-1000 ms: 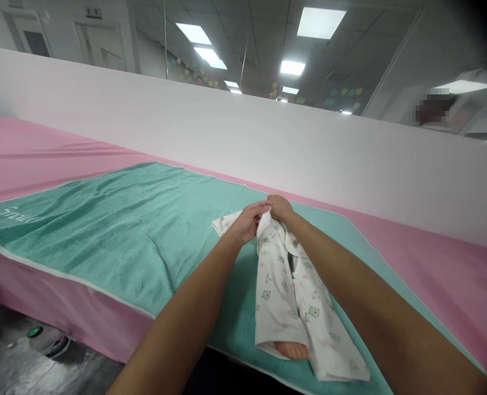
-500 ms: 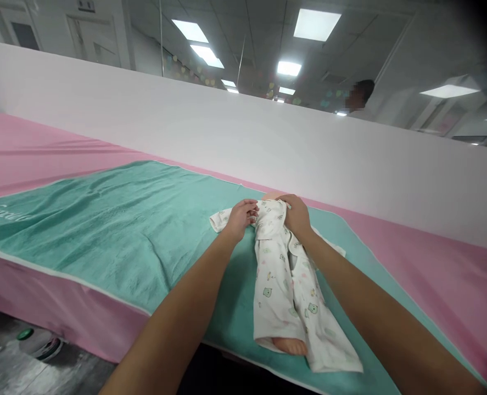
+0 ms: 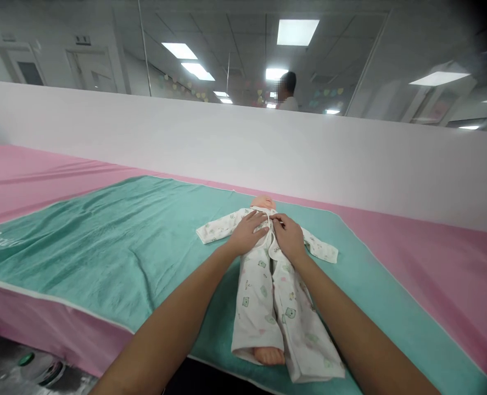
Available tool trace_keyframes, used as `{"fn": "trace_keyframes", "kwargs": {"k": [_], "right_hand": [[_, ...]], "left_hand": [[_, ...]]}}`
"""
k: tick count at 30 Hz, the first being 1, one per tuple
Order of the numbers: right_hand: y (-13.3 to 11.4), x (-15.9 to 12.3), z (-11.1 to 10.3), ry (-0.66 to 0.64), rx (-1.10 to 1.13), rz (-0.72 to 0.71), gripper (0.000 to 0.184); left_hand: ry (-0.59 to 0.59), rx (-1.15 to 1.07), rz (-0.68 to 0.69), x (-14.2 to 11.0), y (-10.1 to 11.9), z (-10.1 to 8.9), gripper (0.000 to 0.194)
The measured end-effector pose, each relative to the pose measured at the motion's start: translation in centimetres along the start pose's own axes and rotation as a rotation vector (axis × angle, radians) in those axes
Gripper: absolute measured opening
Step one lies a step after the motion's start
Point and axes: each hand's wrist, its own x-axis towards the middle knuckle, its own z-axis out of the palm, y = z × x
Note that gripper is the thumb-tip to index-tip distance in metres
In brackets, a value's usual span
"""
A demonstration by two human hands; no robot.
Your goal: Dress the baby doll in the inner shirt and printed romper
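Observation:
A baby doll [image 3: 263,202] lies on its back, dressed in a white baby romper [image 3: 259,302] printed with small green bears. Both sleeves stretch out sideways, and one bare foot shows at a leg opening. My left hand [image 3: 249,233] rests flat on the chest of the romper, fingers extended. Beside it, my right hand [image 3: 288,236] has its fingertips bent together at the edge of the front opening, near the neck. White trim runs down between the two hands. The fabric under my palms is hidden.
A teal towel [image 3: 103,247] with a white border lies under the doll, over a pink cover [image 3: 412,247]. Behind stands a white wall panel [image 3: 164,137] topped by glass, with a person [image 3: 288,93] seen in it. A green-capped clear container [image 3: 41,368] is on the floor at lower left.
My left hand has moved from the romper's side edge onto its chest and flattened. My right hand has shifted toward the middle of the front. The doll's head and both sleeves now show more fully.

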Motion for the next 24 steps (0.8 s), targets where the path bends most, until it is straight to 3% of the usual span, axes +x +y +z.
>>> {"fn": "trace_keyframes", "kwargs": {"k": [3,6,8,11,13,20,22,24], "right_hand": [[-0.6,2.3,-0.2,-0.074,-0.092,0.072,0.029],[-1.3,5.7,0.5,-0.232,-0.217,0.063,0.034],[-1.4,7.8,1.4,-0.321,-0.276,0.087,0.027],[-0.7,9.8,2.5,-0.348,-0.288,0.181,0.008],[0.2,10.2,2.8,-0.324,-0.271,0.236,0.005],[2.7,7.0,1.7,-0.054,-0.181,0.327,0.017],[3.0,4.8,1.1,0.042,-0.087,0.276,0.023],[3.3,2.0,0.5,0.103,0.06,0.219,0.026]], "left_hand": [[-0.071,0.213,0.109,-0.2,0.2,0.0,0.035],[-0.113,0.261,0.172,-0.2,0.3,0.0,0.032],[-0.129,0.275,0.192,-0.3,0.3,0.0,0.031],[-0.101,0.28,0.187,-0.4,0.1,0.1,0.03],[-0.041,0.253,0.169,-0.4,-0.1,0.2,0.028],[0.275,0.355,0.039,-0.3,-1.7,-1.0,0.023],[0.298,0.425,-0.027,-0.8,-2.3,-1.8,0.025],[0.22,0.528,-0.117,-1.7,-2.7,-2.5,0.023]]}}
